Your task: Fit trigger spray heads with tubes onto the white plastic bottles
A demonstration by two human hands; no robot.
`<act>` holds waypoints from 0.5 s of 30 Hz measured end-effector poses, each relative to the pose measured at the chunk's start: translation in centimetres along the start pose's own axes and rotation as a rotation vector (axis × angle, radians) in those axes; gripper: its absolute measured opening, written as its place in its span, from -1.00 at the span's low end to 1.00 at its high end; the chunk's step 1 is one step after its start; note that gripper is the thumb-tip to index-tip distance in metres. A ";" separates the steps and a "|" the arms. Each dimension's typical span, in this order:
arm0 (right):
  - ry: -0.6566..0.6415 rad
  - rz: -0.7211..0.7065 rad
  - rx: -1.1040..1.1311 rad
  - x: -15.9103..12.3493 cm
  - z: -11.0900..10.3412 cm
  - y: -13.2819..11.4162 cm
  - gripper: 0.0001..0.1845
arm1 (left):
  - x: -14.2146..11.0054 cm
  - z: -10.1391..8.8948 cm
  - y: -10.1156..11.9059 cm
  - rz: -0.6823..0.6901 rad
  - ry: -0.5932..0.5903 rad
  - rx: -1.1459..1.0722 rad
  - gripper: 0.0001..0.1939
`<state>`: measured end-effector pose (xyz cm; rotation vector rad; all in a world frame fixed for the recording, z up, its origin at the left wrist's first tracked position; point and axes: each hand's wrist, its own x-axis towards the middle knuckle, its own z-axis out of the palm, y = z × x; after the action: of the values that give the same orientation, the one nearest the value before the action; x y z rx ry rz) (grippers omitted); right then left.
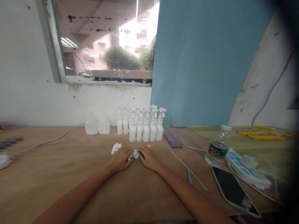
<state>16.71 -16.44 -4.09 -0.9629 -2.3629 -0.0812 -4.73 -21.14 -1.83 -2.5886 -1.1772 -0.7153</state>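
Head view, and two hands meet below centre frame: left hand [121, 158] curled round one white trigger sprayer head [135, 153], right hand [147, 157] touching it, its grip too small to tell; two jug-shaped bottles [91, 126] centre-left, at least seven spray bottles [146, 132] mid-frame, one smartphone [235, 189] lower right

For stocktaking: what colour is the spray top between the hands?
The spray top is white in the head view.
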 end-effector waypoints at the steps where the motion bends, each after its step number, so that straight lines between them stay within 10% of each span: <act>1: -0.008 0.002 0.001 0.0 0.1 0.1 -0.83 | 0.0 0.1 0.0 -0.011 -0.008 -0.020 -0.63; 15: 0.129 0.144 0.100 0.6 -0.3 0.6 -0.95 | 0.1 1.1 -1.0 -0.357 -0.031 -0.265 -0.69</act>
<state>16.94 -15.69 -3.66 -1.0438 -2.1533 0.0302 -5.03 -20.00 -2.77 -2.6282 -1.6841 -0.9626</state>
